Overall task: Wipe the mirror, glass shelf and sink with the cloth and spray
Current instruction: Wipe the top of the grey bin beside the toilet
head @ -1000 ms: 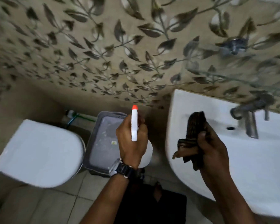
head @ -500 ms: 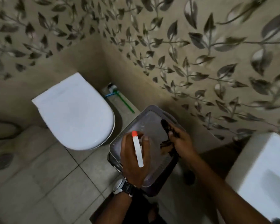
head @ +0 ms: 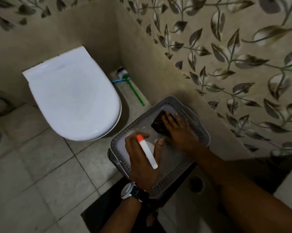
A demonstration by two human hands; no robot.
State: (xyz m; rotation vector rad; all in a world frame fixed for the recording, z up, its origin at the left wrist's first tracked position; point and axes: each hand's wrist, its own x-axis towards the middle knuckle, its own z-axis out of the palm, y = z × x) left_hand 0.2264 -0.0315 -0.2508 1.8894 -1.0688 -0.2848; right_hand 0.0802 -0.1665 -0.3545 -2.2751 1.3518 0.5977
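Leaf-patterned tiles wrap the corner of this bathroom, and the pale floor fills the lower left. At about five o'clock from centre the dark cloth lies in the far end of a grey perforated basket, pressed flat under the right hand, whose fingers are stretched out and close together on top of it. Just at seven o'clock from the cloth, the left hand curls around the spray bottle, fingers wrapped about its white body with the orange-tipped nozzle pointing up and away; the bottle sits low over the basket's near end. A watch rings that wrist.

Half a second ago the cloth was bunched in the right hand above the basket, and a second ago both hands were up by the sink; now the view has swung away from the sink entirely. That reads as putting the tools away, so the wiping is likely finished.

Beyond the basket, a closed white toilet sits at ten o'clock, with a green-handled brush lying against the wall beside it.
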